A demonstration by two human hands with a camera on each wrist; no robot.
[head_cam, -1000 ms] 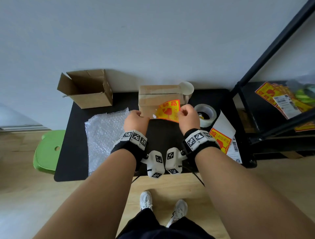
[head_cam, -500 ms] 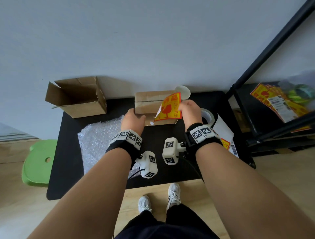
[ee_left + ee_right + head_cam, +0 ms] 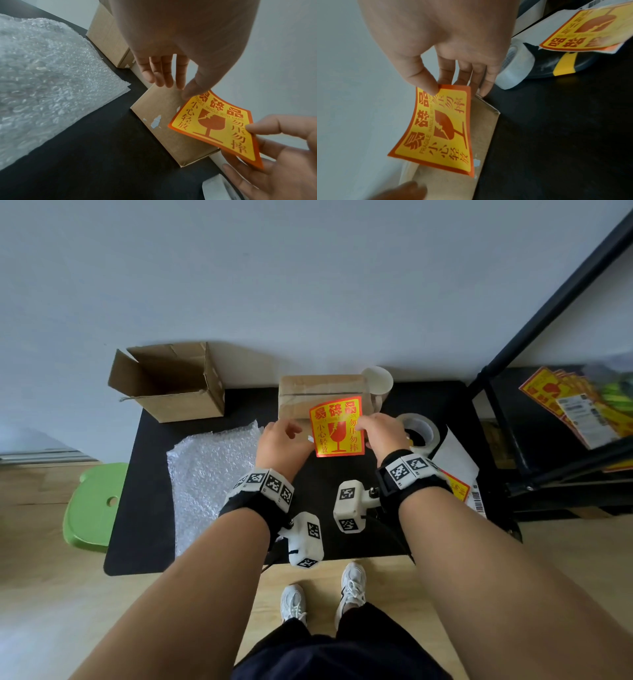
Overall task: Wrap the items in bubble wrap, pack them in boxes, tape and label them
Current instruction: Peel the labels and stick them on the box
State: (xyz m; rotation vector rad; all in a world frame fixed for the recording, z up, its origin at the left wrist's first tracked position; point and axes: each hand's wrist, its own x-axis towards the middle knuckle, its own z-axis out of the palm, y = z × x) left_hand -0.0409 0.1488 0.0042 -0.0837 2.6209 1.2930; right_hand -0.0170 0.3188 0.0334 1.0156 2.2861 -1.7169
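A sealed cardboard box (image 3: 318, 398) stands at the back middle of the black table (image 3: 144, 508). Just in front of and above it hangs a yellow and red fragile sticker (image 3: 337, 428), printed side toward me. My right hand (image 3: 359, 426) pinches its right edge between thumb and fingers (image 3: 431, 86). My left hand (image 3: 301, 436) is at its left edge with fingers (image 3: 164, 75) straight over the box (image 3: 164, 121), and its thumb touches the sticker's corner (image 3: 216, 124). The sticker (image 3: 443, 128) curls slightly above the box top (image 3: 453, 186).
An open empty box (image 3: 171, 385) sits back left, bubble wrap (image 3: 212, 474) in front of it. A white cup (image 3: 376, 381), a clear tape roll (image 3: 419, 433) and label sheets (image 3: 455, 470) lie right. A black shelf (image 3: 565, 402) stands right, a green stool (image 3: 92, 505) left.
My right hand lifted the sticker off the box front and squared it up. My left hand left the box front and came to the sticker's left corner.
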